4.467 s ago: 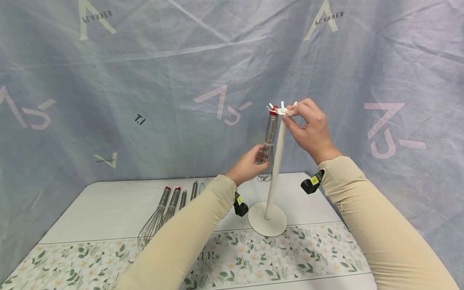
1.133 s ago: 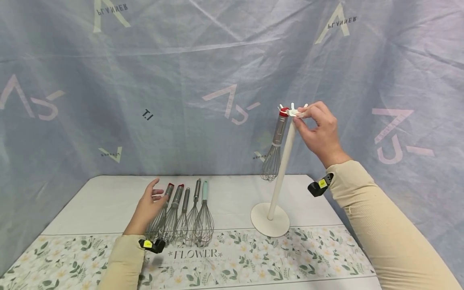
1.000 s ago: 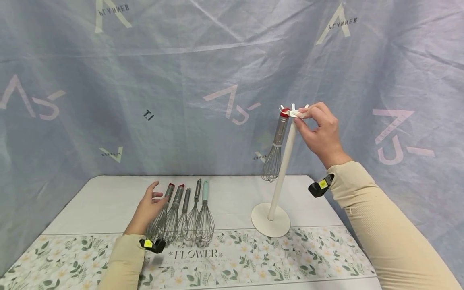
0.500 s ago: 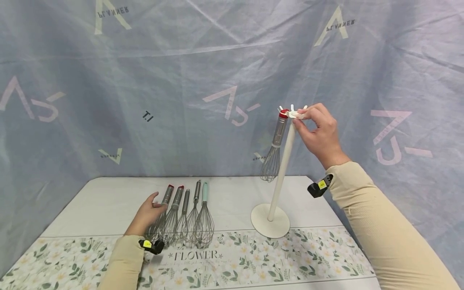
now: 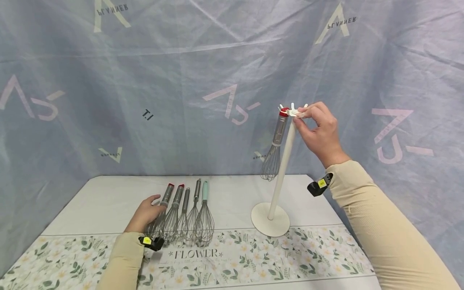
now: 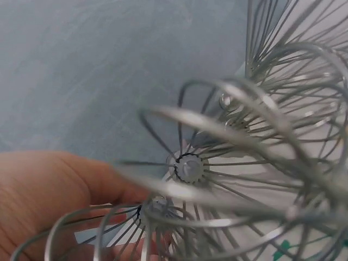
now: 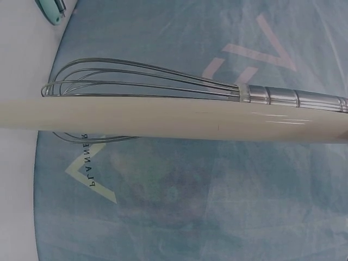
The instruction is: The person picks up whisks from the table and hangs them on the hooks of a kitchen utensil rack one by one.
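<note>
My left hand [image 5: 146, 212] grips the leftmost red-capped whisk [image 5: 167, 195] low on its steel handle, where the wires begin. In the left wrist view, thumb and fingers lie on either side of that whisk's neck [image 6: 155, 211], seen through its wires. High on the right, my right hand [image 5: 319, 131] pinches the hook ring [image 5: 293, 112] atop a white stand [image 5: 281, 177]. From one hook hangs another red-capped whisk [image 5: 279, 131], wires down. The right wrist view shows the stand's post [image 7: 163, 117] crossing in front of this whisk [image 7: 293, 99]; the right hand is out of that view.
Beside the gripped whisk lie a second red-capped whisk [image 5: 178, 196], two slimmer steel whisks, and a mint-handled whisk [image 5: 205, 193]. Their wire ends reach the table's floral band [image 5: 250, 257]. The stand's round base [image 5: 262, 221] sits right of them. A grey-blue curtain [image 5: 199, 60] hangs behind.
The left hand has gone from the hanging whisk to the row on the table, then lowered and closed on the leftmost whisk. The right hand keeps pinching the stand's top.
</note>
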### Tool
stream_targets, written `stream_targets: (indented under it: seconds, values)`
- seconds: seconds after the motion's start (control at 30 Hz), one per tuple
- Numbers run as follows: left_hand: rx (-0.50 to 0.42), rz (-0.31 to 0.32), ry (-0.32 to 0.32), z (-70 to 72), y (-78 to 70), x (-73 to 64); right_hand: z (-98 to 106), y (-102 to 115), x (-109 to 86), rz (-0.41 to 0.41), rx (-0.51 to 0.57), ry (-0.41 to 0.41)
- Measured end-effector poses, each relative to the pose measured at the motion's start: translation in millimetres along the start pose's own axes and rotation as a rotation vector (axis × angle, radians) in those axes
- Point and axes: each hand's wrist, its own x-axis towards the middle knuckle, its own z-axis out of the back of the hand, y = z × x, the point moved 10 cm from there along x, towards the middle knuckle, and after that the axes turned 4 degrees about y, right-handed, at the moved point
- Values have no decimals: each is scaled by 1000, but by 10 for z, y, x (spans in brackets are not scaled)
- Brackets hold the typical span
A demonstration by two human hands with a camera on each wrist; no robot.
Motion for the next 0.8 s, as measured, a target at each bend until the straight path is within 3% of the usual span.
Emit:
stream_targets:
  seconds: [0.8]
  values:
    - [-86,-34,-39,108,21,-2,2,-3,24,-22,20,-1]
